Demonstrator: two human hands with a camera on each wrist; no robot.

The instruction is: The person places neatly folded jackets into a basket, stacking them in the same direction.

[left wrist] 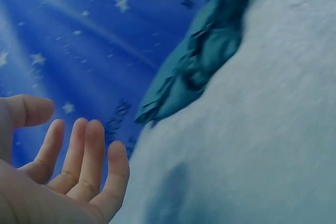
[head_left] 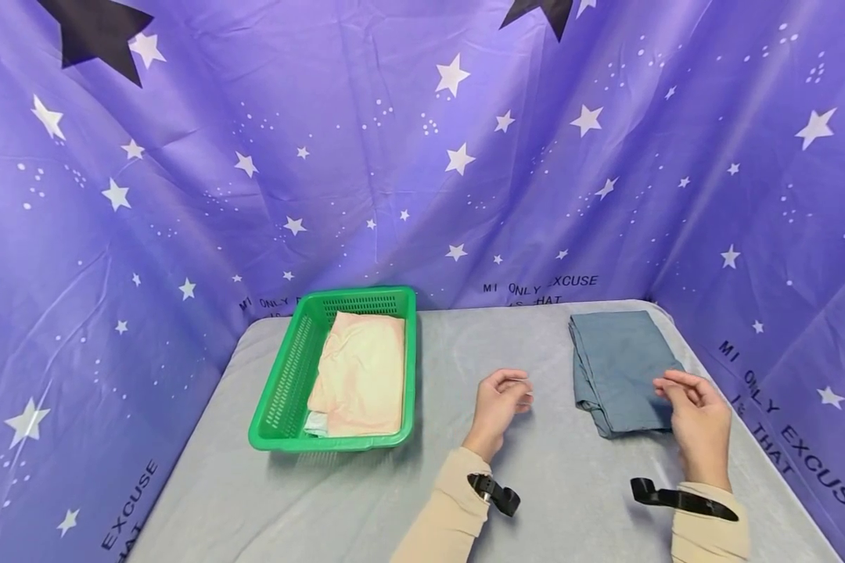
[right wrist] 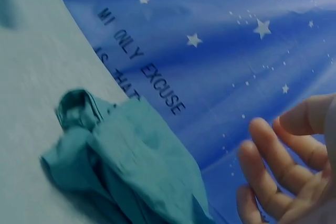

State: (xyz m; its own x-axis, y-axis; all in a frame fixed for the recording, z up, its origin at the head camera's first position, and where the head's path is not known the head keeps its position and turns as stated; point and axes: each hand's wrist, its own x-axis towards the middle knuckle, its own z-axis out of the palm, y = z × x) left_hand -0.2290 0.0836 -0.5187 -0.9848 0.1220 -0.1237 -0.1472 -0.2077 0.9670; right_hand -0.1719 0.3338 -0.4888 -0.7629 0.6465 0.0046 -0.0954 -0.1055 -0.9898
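Note:
A folded blue-grey cloth (head_left: 623,367) lies on the right side of the table, its layered edge facing left. My right hand (head_left: 697,414) hovers over its right front corner with fingers loosely bent and nothing held. In the right wrist view the cloth (right wrist: 142,161) is beside that hand (right wrist: 289,171), apart from the fingers. To the left of the cloth, my left hand (head_left: 498,407) is held above the table, also holding nothing. The left wrist view has this hand's fingers (left wrist: 93,150) spread and relaxed, with the cloth (left wrist: 199,56) beyond them.
A green plastic basket (head_left: 262,426) stands at the left of the table (head_left: 465,344). Inside it rests a folded pale pink cloth (head_left: 366,375), with a bit of light blue fabric (head_left: 316,423) under its front corner. A purple star-patterned curtain (head_left: 366,180) hangs behind and along both sides.

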